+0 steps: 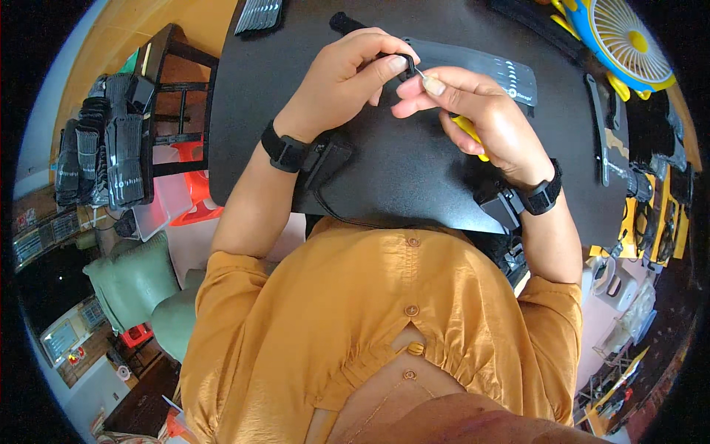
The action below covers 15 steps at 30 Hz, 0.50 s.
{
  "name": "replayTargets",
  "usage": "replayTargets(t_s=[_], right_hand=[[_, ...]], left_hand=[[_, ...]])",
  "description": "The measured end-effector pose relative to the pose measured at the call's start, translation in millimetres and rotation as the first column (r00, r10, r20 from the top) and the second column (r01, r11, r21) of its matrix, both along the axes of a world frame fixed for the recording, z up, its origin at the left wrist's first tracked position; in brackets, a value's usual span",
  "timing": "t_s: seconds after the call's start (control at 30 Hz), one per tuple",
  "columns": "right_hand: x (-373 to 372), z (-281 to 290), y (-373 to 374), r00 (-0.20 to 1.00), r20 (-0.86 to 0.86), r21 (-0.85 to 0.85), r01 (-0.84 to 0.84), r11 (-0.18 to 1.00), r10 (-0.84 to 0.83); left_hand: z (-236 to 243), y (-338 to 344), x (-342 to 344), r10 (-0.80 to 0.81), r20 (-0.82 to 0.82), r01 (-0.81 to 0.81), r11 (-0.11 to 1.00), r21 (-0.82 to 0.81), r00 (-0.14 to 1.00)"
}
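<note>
The fingers of the left hand [336, 83] are closed, pinching a small black strap [406, 68]; the fingers of the right hand [487, 115] grip a thin metal pin [421, 73] by thumb and fingertips, its tip at the strap, with a yellow handle [473, 137] lying against the palm. Whether pin and handle join is hidden. The strap sits by the left end of a flat grey pouch [481, 63], which carries white lettering [523, 96] and a row of pale marks near its right end. Under the pouch spreads a dark surface [414, 177]. Beyond and to the right of the pouch stands a blue and yellow fan [632, 41]. Well left of the pouch are white-marked dark packets [122, 159], a red stool [198, 200] and, closer to the person, a green cushion [133, 274].
</note>
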State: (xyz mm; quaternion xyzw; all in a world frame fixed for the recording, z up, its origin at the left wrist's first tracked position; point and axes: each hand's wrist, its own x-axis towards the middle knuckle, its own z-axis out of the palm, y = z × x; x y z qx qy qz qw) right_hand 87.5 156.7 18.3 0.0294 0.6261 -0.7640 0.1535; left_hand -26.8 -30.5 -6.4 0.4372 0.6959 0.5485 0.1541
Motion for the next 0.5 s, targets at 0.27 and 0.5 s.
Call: replayTargets(t_s=[0.27,0.5], right_hand=[[0.6,-0.6,2.2,1.0,0.017,0.041,0.0,0.999,-0.001],[3.3,0.5,-4.7,1.0,0.027,0.161,-0.012,0.987,0.008]], left_hand=[[-6.5,2.4,1.6,0.007,0.044,-0.009,0.999,0.043,0.999],[-5.5,0.0,-2.4,0.014,-0.035,-0.012,0.998,0.057,0.999]])
